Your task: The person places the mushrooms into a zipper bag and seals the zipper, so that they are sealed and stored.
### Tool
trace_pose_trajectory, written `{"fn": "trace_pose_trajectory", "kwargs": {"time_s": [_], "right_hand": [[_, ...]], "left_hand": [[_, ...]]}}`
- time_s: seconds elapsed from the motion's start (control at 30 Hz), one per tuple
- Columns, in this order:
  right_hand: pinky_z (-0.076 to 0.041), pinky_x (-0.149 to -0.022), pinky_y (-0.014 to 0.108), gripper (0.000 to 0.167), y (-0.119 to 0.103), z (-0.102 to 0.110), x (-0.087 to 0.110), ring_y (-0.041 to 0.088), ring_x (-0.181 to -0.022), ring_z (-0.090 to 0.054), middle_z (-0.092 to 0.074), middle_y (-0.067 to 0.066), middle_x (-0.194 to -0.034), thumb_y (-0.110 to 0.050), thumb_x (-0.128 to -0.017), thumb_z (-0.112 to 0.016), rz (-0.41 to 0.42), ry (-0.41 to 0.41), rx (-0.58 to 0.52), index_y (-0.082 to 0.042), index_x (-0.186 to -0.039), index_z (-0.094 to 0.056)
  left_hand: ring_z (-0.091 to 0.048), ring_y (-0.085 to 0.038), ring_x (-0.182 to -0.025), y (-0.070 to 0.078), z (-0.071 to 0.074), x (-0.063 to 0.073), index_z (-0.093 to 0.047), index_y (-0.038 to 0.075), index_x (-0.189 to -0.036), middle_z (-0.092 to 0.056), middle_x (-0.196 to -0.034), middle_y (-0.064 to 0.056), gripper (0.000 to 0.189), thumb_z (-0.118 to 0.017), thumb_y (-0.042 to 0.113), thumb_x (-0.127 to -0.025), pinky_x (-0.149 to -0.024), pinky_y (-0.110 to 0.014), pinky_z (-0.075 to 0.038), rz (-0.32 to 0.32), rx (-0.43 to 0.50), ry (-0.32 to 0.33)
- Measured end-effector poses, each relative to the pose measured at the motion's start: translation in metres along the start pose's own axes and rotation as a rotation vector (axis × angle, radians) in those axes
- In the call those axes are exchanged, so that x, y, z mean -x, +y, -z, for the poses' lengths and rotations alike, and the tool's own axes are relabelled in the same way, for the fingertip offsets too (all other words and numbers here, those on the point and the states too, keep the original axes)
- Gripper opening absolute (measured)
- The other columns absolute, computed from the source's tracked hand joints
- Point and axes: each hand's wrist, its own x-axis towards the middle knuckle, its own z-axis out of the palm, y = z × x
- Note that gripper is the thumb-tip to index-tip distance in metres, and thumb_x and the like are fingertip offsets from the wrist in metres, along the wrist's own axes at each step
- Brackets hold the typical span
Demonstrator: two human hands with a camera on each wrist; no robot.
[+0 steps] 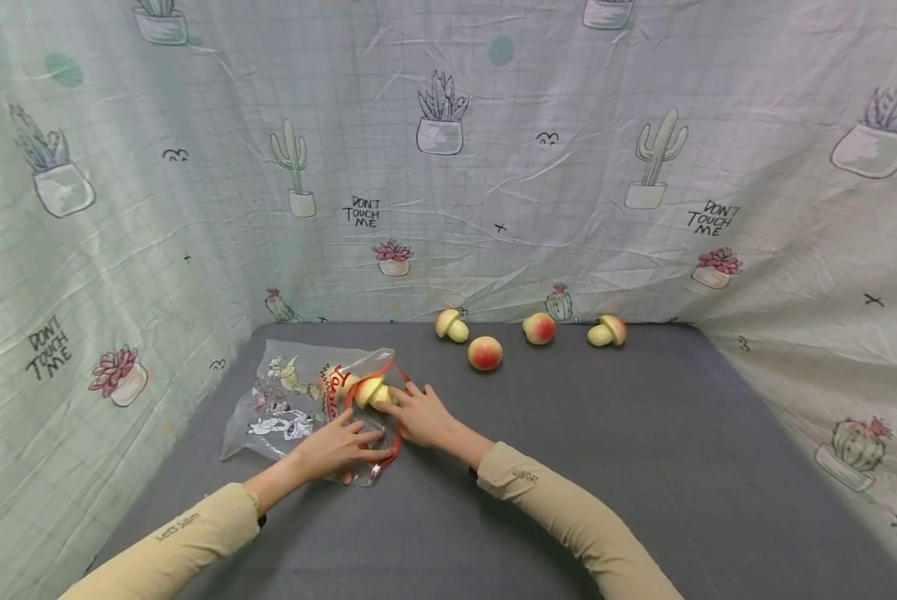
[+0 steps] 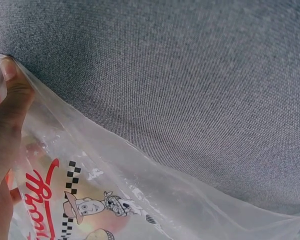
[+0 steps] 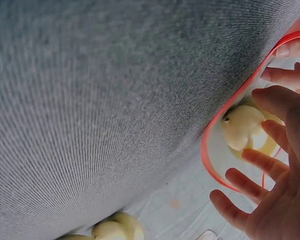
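A clear plastic drawstring bag (image 1: 279, 425) with cartoon prints and a red cord lies flat on the left, its mouth facing right. My left hand (image 1: 332, 446) holds the near edge of that mouth; the left wrist view shows its thumb (image 2: 12, 82) on the film. At the opening sits a yellow toy mushroom (image 3: 242, 127), inside the red-corded rim. My right hand (image 1: 422, 414) reaches to it with spread fingers, the fingertips at its stem. Through the film, another red-and-yellow toy (image 1: 336, 383) shows deeper in the bag, partly covered by the lettering.
Several red-and-yellow toy mushrooms stand or lie toward the back: one tipped (image 1: 452, 325), one cap-up (image 1: 485, 353), one on its side (image 1: 540, 328) and another farther right (image 1: 608, 331). Behind the grey tabletop (image 1: 606, 467) hangs a cactus-print curtain (image 1: 493, 183).
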Motion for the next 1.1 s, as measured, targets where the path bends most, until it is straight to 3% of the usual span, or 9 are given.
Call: {"fn": "trace_pose_trajectory", "kwargs": {"time_s": [0.77,1.1], "right_hand": [[-0.045,-0.078,0.04,0.052,0.0029,-0.0017,-0.0093,0.021,-0.108,-0.047,-0.044,0.0,-0.134,-0.031,-0.083,-0.057,-0.005,-0.05,0.004,-0.033,-0.133,-0.04],[-0.044,-0.082,0.041,0.056,0.0053,-0.0028,-0.0084,0.022,-0.117,-0.042,-0.035,-0.002,-0.141,-0.032,-0.084,-0.056,-0.036,-0.154,-0.068,-0.034,-0.135,-0.034]], "left_hand": [[-0.058,-0.016,-0.091,0.0003,0.0005,0.0014,-0.042,0.04,-0.129,-0.056,-0.122,0.009,0.074,-0.054,0.054,-0.057,-0.088,-0.041,-0.043,-0.003,-0.012,-0.042],[-0.057,-0.017,-0.091,0.0013,0.0033,0.0003,-0.042,0.039,-0.129,-0.056,-0.122,0.008,0.075,-0.057,0.054,-0.057,-0.087,-0.042,-0.043,0.009,-0.002,-0.039]]}}
